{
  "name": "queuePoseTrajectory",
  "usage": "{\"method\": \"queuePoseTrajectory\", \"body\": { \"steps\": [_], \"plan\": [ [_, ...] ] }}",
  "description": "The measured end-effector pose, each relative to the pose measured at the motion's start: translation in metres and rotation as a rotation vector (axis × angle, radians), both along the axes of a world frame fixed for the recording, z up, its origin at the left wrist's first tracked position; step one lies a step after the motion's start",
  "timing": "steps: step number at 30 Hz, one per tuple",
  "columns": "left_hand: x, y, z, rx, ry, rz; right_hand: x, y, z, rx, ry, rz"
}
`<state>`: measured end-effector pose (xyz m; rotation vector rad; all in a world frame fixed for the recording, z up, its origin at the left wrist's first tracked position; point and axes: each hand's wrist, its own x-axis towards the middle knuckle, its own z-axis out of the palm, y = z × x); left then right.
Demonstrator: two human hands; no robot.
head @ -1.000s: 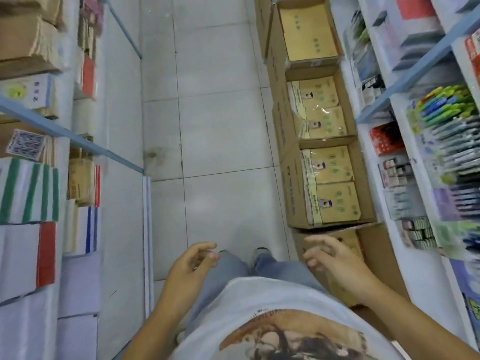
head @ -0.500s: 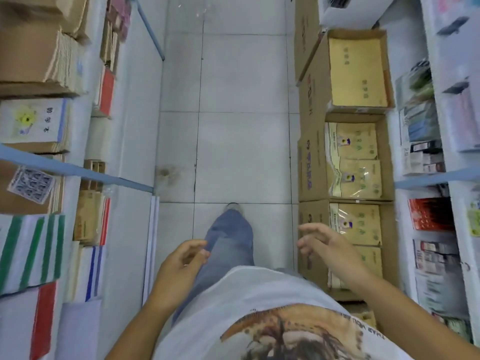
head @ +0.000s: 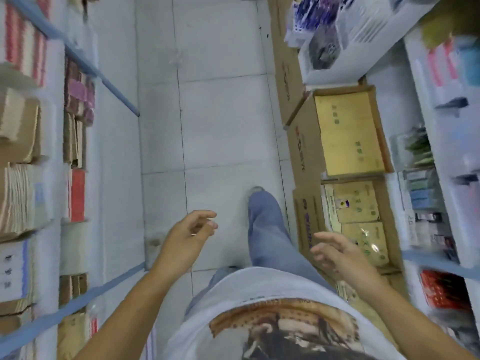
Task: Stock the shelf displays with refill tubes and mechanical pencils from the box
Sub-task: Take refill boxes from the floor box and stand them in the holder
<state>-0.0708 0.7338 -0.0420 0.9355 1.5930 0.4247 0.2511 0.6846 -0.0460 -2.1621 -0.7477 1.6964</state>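
Note:
I look straight down a narrow shop aisle. My left hand (head: 188, 236) hangs over the tiled floor with fingers loosely curled and nothing in it. My right hand (head: 337, 253) is spread open and empty above an open cardboard box (head: 306, 219) of yellow-brown packets on the floor at the right. The shelf displays (head: 426, 193) on the right hold small stationery packs, blurred. I see no refill tubes or mechanical pencils in either hand.
Open cardboard boxes (head: 301, 141) line the floor along the right shelving. Stacked notebooks and paper (head: 75, 193) fill the left shelves with blue rails. My leg in jeans (head: 267, 229) steps forward on the white tile floor (head: 215, 120).
The view has advanced down the aisle; boxes and shelves slid toward me. My right leg now steps forward. Both hands stay empty, swinging slightly.

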Motion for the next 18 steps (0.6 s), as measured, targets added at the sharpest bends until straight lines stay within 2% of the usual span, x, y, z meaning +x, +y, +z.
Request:
{"method": "queuePoseTrajectory", "body": {
  "steps": [8,15,18],
  "plan": [
    [-0.006,0.169,0.023,-0.069,0.019,0.185,-0.002,0.259,0.03,0.047,0.013,0.137],
    [-0.049,0.313,0.003,-0.09,0.07,0.304,-0.057,0.464,0.025,0.099,0.016,0.295],
    [-0.071,0.391,-0.007,-0.082,0.058,0.274,-0.083,0.535,0.021,0.109,0.029,0.264]
  ]
}}
